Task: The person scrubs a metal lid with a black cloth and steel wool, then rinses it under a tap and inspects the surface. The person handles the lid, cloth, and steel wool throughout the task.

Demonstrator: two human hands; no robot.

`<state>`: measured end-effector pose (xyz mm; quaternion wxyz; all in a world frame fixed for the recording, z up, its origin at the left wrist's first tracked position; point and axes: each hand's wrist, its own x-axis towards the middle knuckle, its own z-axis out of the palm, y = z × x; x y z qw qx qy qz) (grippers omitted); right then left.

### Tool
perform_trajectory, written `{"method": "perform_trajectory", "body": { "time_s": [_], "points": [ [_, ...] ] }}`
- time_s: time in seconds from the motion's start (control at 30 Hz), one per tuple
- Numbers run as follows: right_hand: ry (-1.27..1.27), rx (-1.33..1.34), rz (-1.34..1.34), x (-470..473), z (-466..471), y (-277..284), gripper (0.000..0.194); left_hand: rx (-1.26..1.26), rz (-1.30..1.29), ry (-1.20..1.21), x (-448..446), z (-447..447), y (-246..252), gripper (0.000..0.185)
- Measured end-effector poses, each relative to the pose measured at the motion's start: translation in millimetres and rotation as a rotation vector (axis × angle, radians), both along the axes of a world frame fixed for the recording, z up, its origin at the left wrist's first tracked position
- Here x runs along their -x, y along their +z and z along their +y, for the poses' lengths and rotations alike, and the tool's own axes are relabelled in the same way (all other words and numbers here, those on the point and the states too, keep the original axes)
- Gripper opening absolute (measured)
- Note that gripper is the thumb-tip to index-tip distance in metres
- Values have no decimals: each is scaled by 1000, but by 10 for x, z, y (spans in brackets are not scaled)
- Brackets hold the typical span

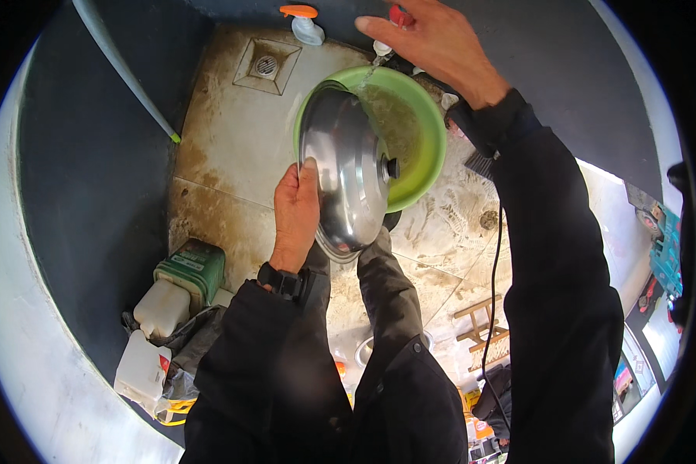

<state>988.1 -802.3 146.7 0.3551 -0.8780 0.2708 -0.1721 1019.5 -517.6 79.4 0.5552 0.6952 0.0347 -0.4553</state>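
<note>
By its rim, my left hand (297, 211) holds a shiny steel pot lid (345, 168) with a black knob (393, 168). The lid is tilted over the left part of a green plastic basin (435, 156). Some cloudy water (391, 113) stands in the basin, and a thin stream falls into it from a tap spout (381, 49). My right hand (441, 49) is at the red tap handle (401, 15), thumb stretched out to the left. Its fingers run past the top edge of the picture, so their grip is hidden.
A spray bottle (307, 29) stands by the wall near a floor drain (265, 66). Plastic jugs (162, 307) and a green container (191, 267) sit at lower left. A wooden stool (481, 330) and a black cable (495, 278) are on the right. The tiles are stained.
</note>
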Motion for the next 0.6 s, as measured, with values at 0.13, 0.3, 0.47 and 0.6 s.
{"method": "perform_trajectory", "body": {
  "time_s": [0.13,0.3,0.47,0.6],
  "points": [
    [-36,42,-49,-32,18,-151,33,110,58,102,-47,-158,-76,24],
    [-63,253,-235,406,325,-224,36,112,84,-9,-85,-477,-196,21],
    [305,87,-167,612,1022,-555,40,303,88,-9,-30,-696,-186,20],
    [377,229,-62,474,904,-1034,51,160,6,-70,-45,-703,-67,23]
  ]
}}
